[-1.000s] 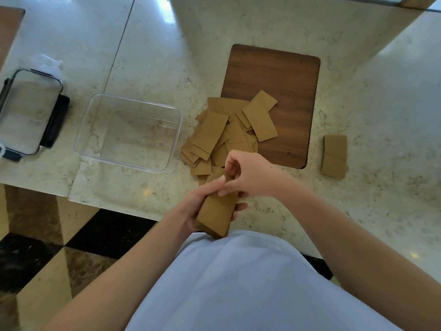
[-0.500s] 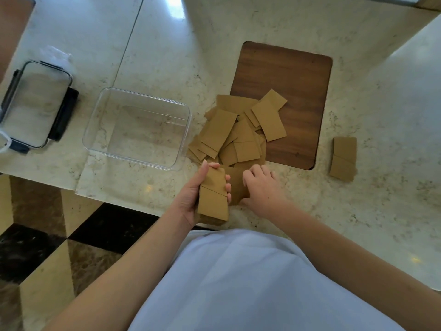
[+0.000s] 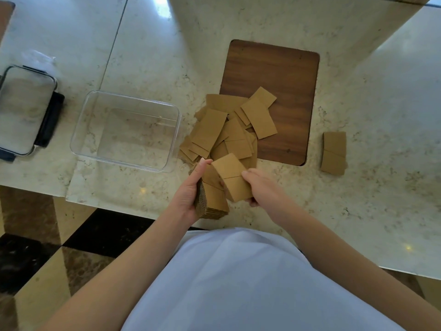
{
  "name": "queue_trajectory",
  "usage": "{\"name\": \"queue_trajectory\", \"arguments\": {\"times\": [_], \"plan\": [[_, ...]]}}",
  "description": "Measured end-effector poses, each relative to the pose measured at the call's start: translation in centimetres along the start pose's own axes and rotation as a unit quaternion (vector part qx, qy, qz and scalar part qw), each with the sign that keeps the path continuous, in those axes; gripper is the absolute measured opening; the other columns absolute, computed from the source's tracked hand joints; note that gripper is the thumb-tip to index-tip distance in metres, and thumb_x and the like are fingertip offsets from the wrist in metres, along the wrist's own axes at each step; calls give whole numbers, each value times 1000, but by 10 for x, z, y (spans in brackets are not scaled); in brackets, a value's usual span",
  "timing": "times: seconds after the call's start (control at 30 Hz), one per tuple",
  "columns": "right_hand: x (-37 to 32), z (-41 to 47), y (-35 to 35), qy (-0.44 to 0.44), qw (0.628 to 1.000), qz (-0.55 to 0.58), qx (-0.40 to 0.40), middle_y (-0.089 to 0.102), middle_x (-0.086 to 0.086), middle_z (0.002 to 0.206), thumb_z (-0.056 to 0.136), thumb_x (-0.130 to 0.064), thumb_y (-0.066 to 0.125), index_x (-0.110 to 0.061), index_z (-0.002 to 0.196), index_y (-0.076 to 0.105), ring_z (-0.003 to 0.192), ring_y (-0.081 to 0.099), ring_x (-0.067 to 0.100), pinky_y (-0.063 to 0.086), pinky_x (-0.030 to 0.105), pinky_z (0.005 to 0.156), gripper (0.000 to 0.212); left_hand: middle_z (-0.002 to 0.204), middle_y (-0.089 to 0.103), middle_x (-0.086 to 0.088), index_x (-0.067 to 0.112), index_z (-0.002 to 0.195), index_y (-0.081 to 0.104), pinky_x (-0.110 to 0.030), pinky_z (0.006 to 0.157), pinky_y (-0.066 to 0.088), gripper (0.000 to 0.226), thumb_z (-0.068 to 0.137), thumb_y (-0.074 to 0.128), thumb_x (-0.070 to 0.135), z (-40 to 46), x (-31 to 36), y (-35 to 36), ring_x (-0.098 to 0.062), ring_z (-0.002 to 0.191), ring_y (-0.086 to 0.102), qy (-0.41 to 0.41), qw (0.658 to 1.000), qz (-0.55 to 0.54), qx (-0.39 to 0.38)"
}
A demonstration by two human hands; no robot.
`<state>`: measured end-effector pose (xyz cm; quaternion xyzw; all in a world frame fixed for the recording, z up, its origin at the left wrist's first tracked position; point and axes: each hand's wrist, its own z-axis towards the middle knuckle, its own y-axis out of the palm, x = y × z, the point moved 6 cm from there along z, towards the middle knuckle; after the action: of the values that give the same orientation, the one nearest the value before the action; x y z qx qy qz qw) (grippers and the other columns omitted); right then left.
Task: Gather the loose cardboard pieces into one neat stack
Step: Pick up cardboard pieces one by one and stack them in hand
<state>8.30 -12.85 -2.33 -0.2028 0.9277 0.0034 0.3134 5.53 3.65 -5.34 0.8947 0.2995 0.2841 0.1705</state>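
Observation:
My left hand (image 3: 188,194) grips a thick stack of brown cardboard pieces (image 3: 213,199) just above the counter's near edge. Held in my right hand (image 3: 262,187) are one or two more cardboard pieces (image 3: 232,176), tilted and touching the top of that stack. Beyond both hands lies a loose pile of several cardboard pieces (image 3: 226,130), spread partly over the corner of a dark wooden board (image 3: 281,75). A separate small pair of cardboard pieces (image 3: 334,152) rests on the counter to the right of the board.
A clear plastic tub (image 3: 126,130) sits left of the pile. Farther left is its lid (image 3: 23,108) with dark clips. The marble counter (image 3: 370,187) ends close to my body; a checkered floor (image 3: 47,247) shows below left.
My right hand reached to the pile's near edge, picked up cardboard and lifted it against the stack. My left hand raised and tilted the stack slightly.

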Motion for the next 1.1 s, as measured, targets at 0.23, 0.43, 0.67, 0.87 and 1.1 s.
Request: {"name": "queue_trajectory", "arguments": {"times": [0.23, 0.43, 0.67, 0.87, 1.1], "plan": [[-16, -10, 40, -107, 968, -224, -41, 59, -2, 77, 108, -47, 31, -22, 79, 55, 70, 55, 14, 40, 30, 62, 45, 98, 78, -15, 11, 110, 75, -43, 63, 64, 50, 71, 90, 37, -8, -2, -1, -29, 78, 77, -45, 996, 82, 9], [-17, 17, 5, -179, 921, -328, 106, 55, -4, 80, 103, -54, 42, -19, 86, 58, 72, 50, 15, 44, 31, 68, 42, 104, 71, -20, 20, 128, 61, -43, 76, 57, 51, 79, 67, 11, -5, 6, -13, -31, 86, 69, -1, 1000, 15, -20], [-14, 52, 14, -213, 776, -577, 137, 49, 4, 123, 83, -57, 73, -19, 124, 52, 115, 45, 26, 43, 40, 95, 59, 102, 70, -20, 20, 125, 60, -44, 76, 61, 47, 82, 56, 1, -4, 15, -17, -29, 82, 69, 29, 994, -87, -53], [0, 56, 4, -91, 931, -351, 36, 62, -4, 86, 88, -32, 78, -23, 98, 48, 80, 62, 18, 42, 28, 66, 32, 101, 68, -19, 22, 107, 66, -44, 74, 61, 27, 85, 74, 10, -1, 12, -21, -31, 80, 70, 17, 997, -80, -5], [16, 40, -12, -28, 992, -120, -40, 58, 3, 75, 98, -29, 64, -2, 90, 64, 63, 53, 13, 43, 23, 58, 28, 99, 72, -19, 23, 100, 70, -43, 75, 61, 17, 86, 80, 21, 2, 9, -29, -31, 81, 72, 16, 998, -58, 36]]}}
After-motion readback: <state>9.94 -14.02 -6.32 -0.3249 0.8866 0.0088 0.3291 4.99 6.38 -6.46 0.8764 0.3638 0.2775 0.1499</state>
